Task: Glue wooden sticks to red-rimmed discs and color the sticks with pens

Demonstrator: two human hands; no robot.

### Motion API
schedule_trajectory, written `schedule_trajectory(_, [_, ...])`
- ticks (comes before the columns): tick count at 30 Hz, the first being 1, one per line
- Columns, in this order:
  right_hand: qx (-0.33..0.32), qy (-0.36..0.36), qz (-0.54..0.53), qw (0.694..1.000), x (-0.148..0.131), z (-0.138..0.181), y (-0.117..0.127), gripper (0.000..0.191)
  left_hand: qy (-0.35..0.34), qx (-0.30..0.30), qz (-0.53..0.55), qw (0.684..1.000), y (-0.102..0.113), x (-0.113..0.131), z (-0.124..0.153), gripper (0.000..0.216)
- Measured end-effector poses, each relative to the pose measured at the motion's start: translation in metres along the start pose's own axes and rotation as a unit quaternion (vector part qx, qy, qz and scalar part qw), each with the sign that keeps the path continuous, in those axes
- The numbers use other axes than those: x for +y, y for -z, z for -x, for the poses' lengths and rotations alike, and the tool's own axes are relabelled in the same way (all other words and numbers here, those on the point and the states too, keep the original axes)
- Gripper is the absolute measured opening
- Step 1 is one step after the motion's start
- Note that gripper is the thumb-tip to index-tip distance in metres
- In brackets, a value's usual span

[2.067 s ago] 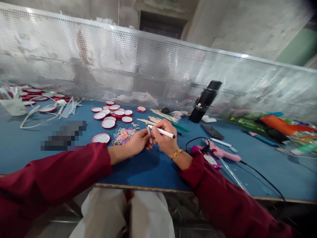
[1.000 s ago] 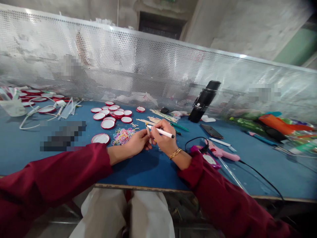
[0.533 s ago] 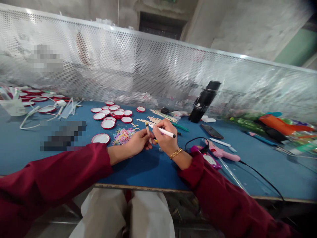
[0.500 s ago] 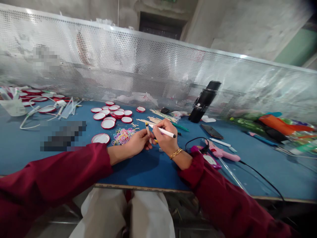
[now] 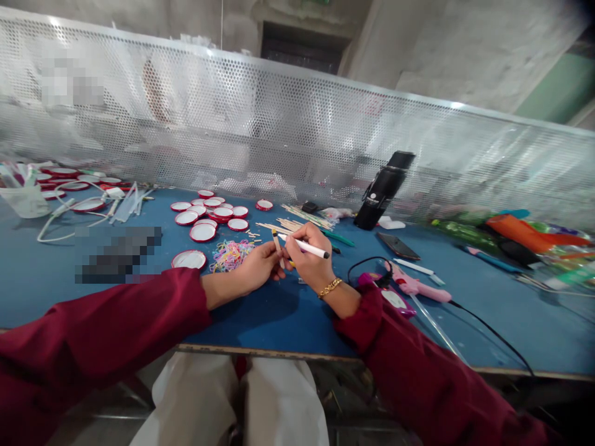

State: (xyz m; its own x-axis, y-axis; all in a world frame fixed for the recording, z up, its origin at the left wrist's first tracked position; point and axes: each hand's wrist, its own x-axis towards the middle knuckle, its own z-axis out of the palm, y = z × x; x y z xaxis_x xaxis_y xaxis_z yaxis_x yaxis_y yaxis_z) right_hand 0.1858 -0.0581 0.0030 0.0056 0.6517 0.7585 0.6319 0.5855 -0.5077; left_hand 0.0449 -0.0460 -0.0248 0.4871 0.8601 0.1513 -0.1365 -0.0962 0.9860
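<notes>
My left hand [image 5: 258, 265] pinches a small wooden stick [image 5: 277, 245] and holds it upright over the blue table [image 5: 279, 310]. My right hand [image 5: 307, 255] grips a white marker pen [image 5: 307, 247], its tip touching the stick near the top. Both hands rest together at the middle of the table. A heap of coloured rubber bands [image 5: 231, 254] lies just left of my left hand. Loose wooden sticks [image 5: 297, 222] lie just behind my hands.
Several red-rimmed lids [image 5: 204, 217] lie behind the bands, more at the far left. A black bottle [image 5: 383, 189], a phone [image 5: 398, 245] and a pink glue gun [image 5: 416, 286] with its cable are to the right. A perforated metal screen [image 5: 297, 136] closes the table's back.
Both hands stay where they were; the pen tip shifts only slightly along the stick. Nothing else on the table has moved.
</notes>
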Motion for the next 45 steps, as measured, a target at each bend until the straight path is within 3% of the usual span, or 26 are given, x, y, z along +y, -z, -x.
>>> schedule_trajectory(13, [0.016,0.011,0.000,1.000,0.001,0.000,0.000,0.013,0.008,0.007,0.003,1.000,-0.001,0.001,0.000,0.015])
schedule_trajectory(18, [0.024,-0.003,-0.051,0.998,0.003,-0.007,0.003,0.013,0.015,0.016,-0.001,1.000,-0.002,0.005,0.002,0.010])
schedule_trajectory(23, [-0.050,-0.025,-0.059,0.997,0.021,-0.029,0.027,0.024,-0.007,0.039,-0.033,0.999,-0.001,0.005,0.003,0.012])
schedule_trajectory(27, [-0.147,0.007,0.064,0.987,0.040,-0.038,0.050,0.018,-0.023,0.050,-0.072,0.996,0.002,0.001,0.002,0.013])
schedule_trajectory(32, [-0.269,0.049,0.131,0.953,0.047,-0.030,0.042,0.020,-0.030,0.052,-0.098,0.993,0.002,0.003,0.002,0.015])
schedule_trajectory(40, [-0.281,0.095,0.255,0.920,0.047,-0.016,0.014,0.016,-0.030,0.074,-0.075,0.994,-0.001,0.006,0.003,0.012])
schedule_trajectory(45, [-0.274,0.101,0.246,0.924,0.052,-0.014,0.012,0.028,-0.033,0.072,-0.072,0.994,-0.002,0.009,0.004,0.014])
